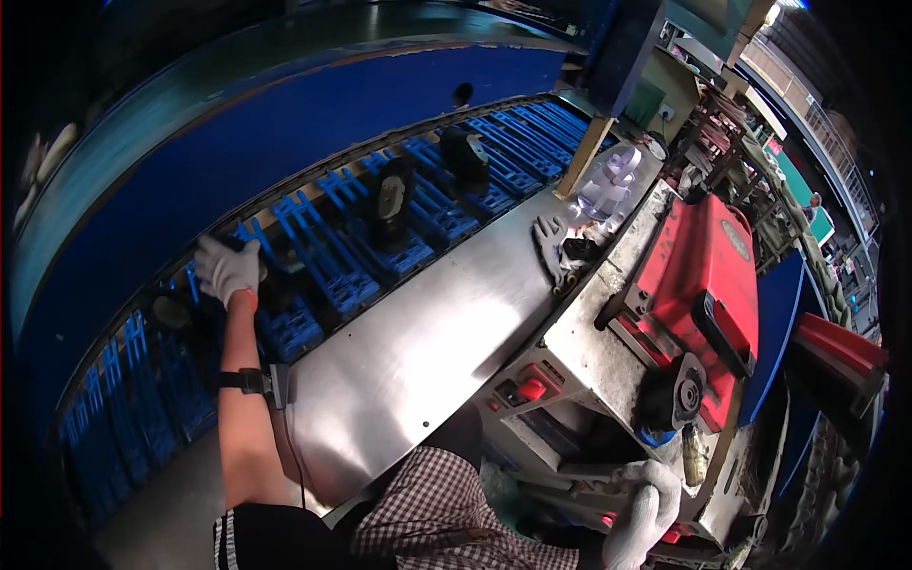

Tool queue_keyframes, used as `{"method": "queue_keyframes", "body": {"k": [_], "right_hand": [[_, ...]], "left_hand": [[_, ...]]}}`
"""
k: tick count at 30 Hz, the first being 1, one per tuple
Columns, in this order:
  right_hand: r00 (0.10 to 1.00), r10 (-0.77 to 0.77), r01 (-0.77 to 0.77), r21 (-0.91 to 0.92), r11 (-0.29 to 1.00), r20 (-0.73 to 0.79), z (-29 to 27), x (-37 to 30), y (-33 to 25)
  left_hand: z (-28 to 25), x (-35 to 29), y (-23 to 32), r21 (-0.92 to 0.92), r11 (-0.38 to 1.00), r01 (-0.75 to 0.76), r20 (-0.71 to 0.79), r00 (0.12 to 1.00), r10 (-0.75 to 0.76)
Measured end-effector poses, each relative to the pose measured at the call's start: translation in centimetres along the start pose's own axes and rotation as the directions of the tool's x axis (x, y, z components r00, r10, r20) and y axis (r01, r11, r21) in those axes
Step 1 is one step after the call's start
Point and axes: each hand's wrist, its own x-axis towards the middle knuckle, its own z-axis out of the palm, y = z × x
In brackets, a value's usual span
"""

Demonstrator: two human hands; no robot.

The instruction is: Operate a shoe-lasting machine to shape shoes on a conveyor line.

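Observation:
My left hand (pixel 226 270), in a pale work glove, reaches over a row of blue slatted racks (pixel 328 261) on the far left. Its fingers are spread at the racks' back edge, and nothing shows clearly in them. Dark shoe-like pieces with pale oval patches stand on the racks; one such piece (pixel 390 198) is right of this hand, and another piece (pixel 465 155) is farther back. My right hand (pixel 648 502), gloved too, is low at the lower edge beside the red machine's base. Its fingers are partly hidden, so its grip is unclear.
A metal tabletop (pixel 408 342) runs along the racks, with a dark blue panel (pixel 313 133) behind them. The red machine (pixel 698 285) stands at right. Loose gloves (pixel 551 244) and a clear plastic container (pixel 608 195) lie near the wooden post (pixel 581 157).

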Motion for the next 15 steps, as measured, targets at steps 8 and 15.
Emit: {"method": "queue_keyframes", "body": {"k": [8, 15], "right_hand": [[0.986, 0.095, -0.129, 0.271, 0.954, 0.134, 0.8, -1.5, 3.8], [0.979, 0.137, -0.186, 0.374, 0.909, 0.153, 0.2, -2.5, 3.9]], "left_hand": [[5.9, 3.8, -3.1, -0.475, 0.604, 0.64, 0.534, 0.755, -0.381], [6.6, 4.0, -8.6, -0.752, 0.305, 0.585, 0.62, 0.784, 0.023]]}}
